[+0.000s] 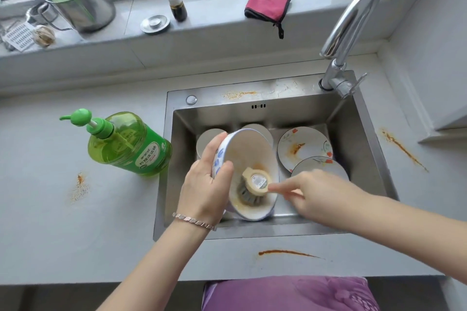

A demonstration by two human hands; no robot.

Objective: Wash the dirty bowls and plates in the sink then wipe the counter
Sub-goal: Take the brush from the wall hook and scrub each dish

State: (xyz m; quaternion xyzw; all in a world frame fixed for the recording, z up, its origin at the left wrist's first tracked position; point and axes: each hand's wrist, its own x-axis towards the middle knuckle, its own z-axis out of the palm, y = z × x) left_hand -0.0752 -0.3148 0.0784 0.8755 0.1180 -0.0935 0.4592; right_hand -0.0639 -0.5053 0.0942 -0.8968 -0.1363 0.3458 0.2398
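My left hand (206,182) grips the rim of a white bowl with blue pattern (249,151), tilted over the steel sink (364,139). Orange residue lines the bowl's inside. My right hand (313,194) holds a round dish brush (254,184) by its handle, its bristles pressed into the bowl's bottom. Two flowered plates (303,146) lean in the right half of the sink, one smeared with orange. Two more white bowls (208,140) sit at the back of the basin, partly hidden behind the held bowl.
A green pump bottle of dish soap (129,144) stands left of the sink. Orange sauce stains (288,252) mark the counter in front, left and right. The tap (351,23) arches over the back right. On the sill lie a folded red cloth (270,2), a spray bottle, a drain plug and a steel pot.
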